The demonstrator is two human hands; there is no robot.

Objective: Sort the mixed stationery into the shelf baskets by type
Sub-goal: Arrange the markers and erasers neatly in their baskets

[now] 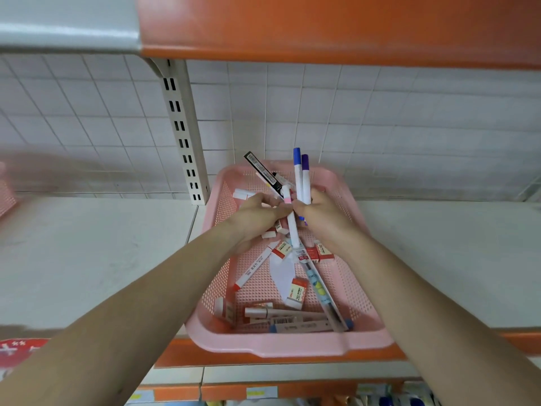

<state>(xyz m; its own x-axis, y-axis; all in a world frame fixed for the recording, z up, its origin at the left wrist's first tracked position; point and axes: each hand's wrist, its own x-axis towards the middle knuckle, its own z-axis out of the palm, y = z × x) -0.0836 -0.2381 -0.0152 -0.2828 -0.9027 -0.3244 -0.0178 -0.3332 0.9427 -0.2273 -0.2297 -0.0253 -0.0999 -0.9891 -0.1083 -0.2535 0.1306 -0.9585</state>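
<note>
Blue- and purple-capped pens (299,178) were held upright in the curled right hand (325,221), over the pink basket (222,335). A white pen (293,230) was pinched by the left hand (257,219). Pens were judged best bundled into one fist. Which hand held the black pen (262,171) could not be told; a pink object (6,197) was cut off at the left edge.

basket (292,345): pink mesh plastic, on my shelf
marker pens (301,177): two white, blue and purple caps up, gripped in my right hand (322,213)
pink-banded pen (292,224): white, pinched by my left hand (257,215)
black pen (263,171): tilted left above my hands
erasers (298,293): red-and-white sleeves, scattered in the basket
loose pens (292,317): flat along the front wall
</note>
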